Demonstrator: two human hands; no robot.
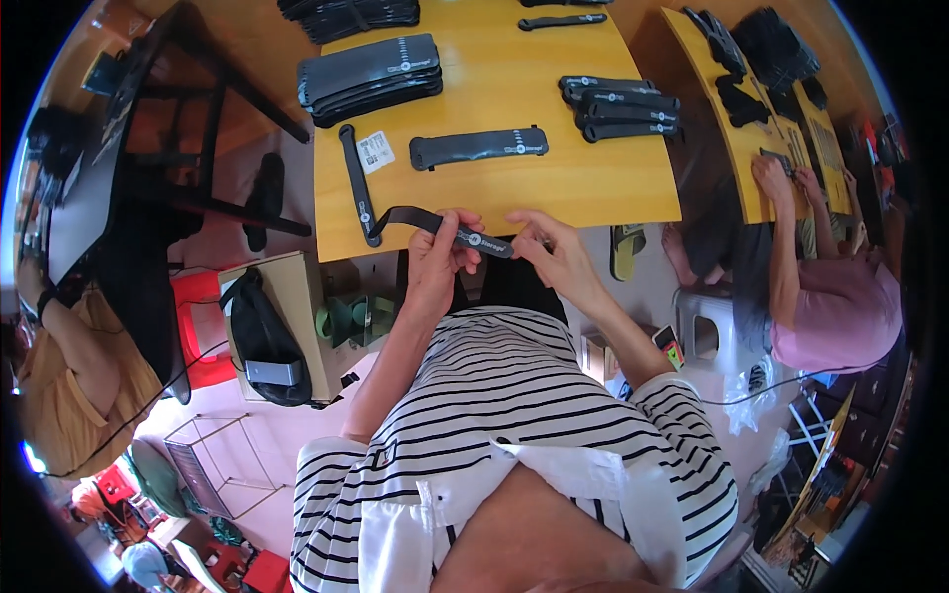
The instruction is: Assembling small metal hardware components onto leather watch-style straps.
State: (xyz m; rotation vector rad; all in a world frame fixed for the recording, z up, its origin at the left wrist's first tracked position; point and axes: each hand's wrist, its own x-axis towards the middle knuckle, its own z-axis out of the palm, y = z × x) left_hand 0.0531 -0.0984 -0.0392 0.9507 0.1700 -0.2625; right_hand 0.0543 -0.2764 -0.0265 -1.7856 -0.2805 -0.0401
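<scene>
My left hand (435,265) grips a black strap (482,241) with white print, just in front of the table's near edge. The strap's other part curves up and back to the left, over the table edge. With bent fingers, my right hand (556,253) pinches the strap's rounded right end. A second narrow black strap (356,178) lies lengthwise on the table beside a white printed label (376,150). Farther in, a flat black bundle (478,148) of straps lies crosswise.
On the yellow table (494,84) stand a thick stack of black straps (371,79) at left and a smaller pile (621,107) at right. A person in pink (835,306) works at another table on the right. A cardboard box (287,287) with a black bag stands at left.
</scene>
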